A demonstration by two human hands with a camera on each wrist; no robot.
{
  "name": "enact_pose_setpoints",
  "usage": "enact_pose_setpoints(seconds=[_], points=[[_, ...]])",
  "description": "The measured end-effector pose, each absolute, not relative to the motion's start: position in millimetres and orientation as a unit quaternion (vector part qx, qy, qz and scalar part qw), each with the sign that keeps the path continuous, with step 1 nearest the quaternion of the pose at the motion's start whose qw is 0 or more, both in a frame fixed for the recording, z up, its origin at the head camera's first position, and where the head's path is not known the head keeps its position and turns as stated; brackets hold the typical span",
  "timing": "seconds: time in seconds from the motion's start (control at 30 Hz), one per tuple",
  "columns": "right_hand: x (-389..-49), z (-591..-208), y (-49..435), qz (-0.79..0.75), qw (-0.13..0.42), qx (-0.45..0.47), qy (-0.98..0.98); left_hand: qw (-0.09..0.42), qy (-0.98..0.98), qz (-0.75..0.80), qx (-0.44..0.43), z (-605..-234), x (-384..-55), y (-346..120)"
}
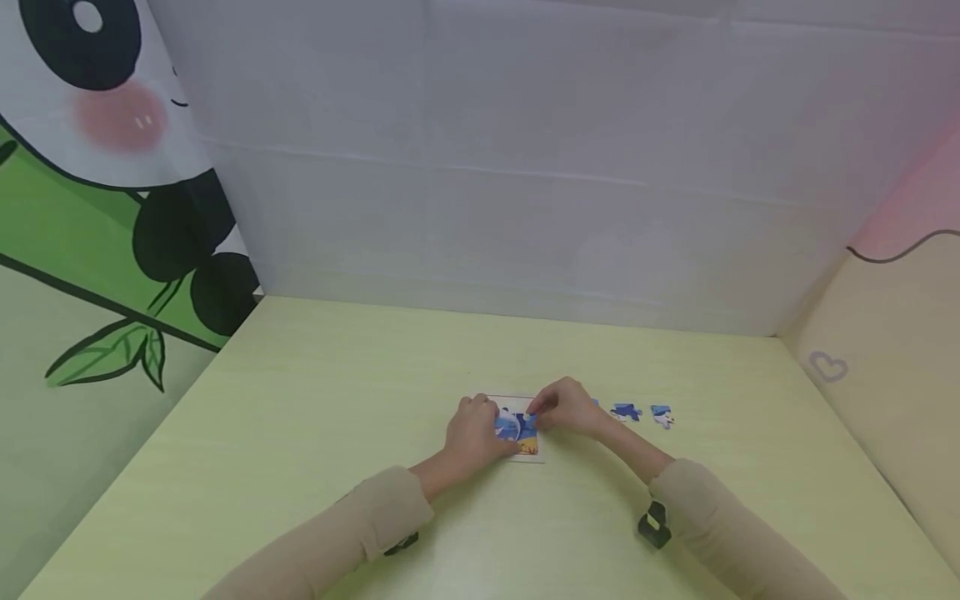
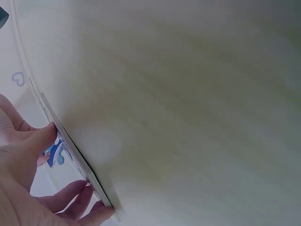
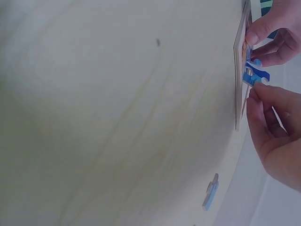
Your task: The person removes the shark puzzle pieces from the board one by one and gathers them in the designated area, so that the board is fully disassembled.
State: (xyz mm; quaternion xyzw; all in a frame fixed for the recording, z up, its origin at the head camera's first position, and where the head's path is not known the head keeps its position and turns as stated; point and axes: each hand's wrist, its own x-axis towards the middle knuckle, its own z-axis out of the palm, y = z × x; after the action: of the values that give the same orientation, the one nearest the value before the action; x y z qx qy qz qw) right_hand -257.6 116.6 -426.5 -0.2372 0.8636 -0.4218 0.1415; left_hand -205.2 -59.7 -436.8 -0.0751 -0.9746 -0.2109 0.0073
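A small jigsaw board [image 1: 519, 402] with a pale border and a blue and orange sea picture lies on the table between both hands. My left hand [image 1: 472, 433] holds it by the left side, thumb on the near part and fingers towards the far part. From the other side, my right hand [image 1: 566, 406] pinches a blue and white jigsaw piece [image 3: 257, 74] between thumb and fingertips. In the right wrist view that piece is tilted up over the board. Its exact contact with the neighbouring pieces cannot be made out.
To the right of the board lie a loose blue jigsaw piece [image 1: 626, 412] and a blue and white one [image 1: 663, 416]. Another loose piece [image 1: 596, 402] is mostly hidden behind the right hand. A pale wall [image 1: 525, 233] borders the far table edge.
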Motion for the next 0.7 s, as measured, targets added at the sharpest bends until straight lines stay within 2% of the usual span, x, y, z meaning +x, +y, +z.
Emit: enact_pose_setpoints(seconds=[0.23, 0.53, 0.7], points=[[-260.2, -428.2, 119.7, -0.411, 0.142, -0.258, 0.863, 0.010, -0.975, -0.210, -0.078, -434.7, -204.2, -57.9], [-274.1, -444.8, 124.3, -0.482, 0.220, -0.135, 0.837, 0.016, -0.975, -0.205, -0.084, -437.7, -204.6, -56.8], [-274.2, -443.1, 129.4, -0.521, 0.239, -0.092, 0.814, 0.017, -0.976, -0.198, -0.086, -438.8, -205.4, -56.3]])
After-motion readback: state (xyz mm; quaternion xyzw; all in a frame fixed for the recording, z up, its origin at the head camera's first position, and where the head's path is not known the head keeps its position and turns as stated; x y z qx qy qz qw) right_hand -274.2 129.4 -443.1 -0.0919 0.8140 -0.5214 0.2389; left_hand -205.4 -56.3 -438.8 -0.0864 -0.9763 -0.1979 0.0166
